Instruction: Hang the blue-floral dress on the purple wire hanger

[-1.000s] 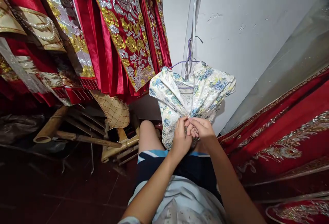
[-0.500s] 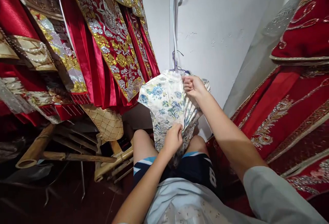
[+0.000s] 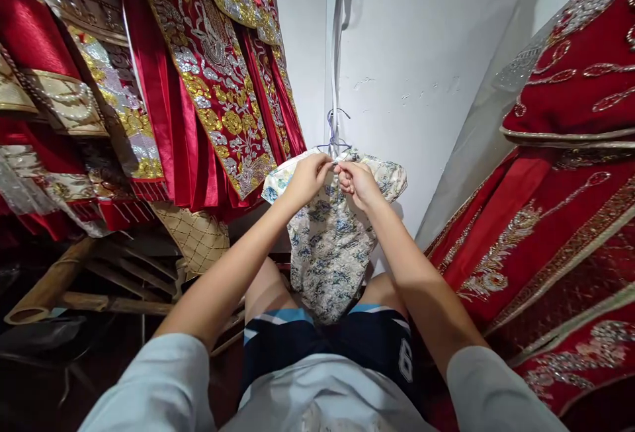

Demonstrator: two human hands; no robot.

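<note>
A white garment with blue flowers [image 3: 330, 247] hangs on a thin dark hanger [image 3: 331, 133] and drapes down between the knees. At its neckline, my left hand [image 3: 312, 177] pinches the collar edge from the left. Close beside it, my right hand [image 3: 358, 182] pinches the same edge, its fingers curled. The fingertips of both hands nearly meet just below the hanger. Whatever small part lies between them is hidden.
Red embroidered garments [image 3: 218, 81] hang at the left, above a bamboo chair [image 3: 49, 280]. More red beaded garments [image 3: 555, 220] hang at the right. A white strap [image 3: 335, 55] runs down the pale wall [image 3: 411, 42].
My left hand has moved up from the garment's middle to the neckline. My right hand has shifted slightly left and down to meet it. The garment's front now hangs wider and flatter.
</note>
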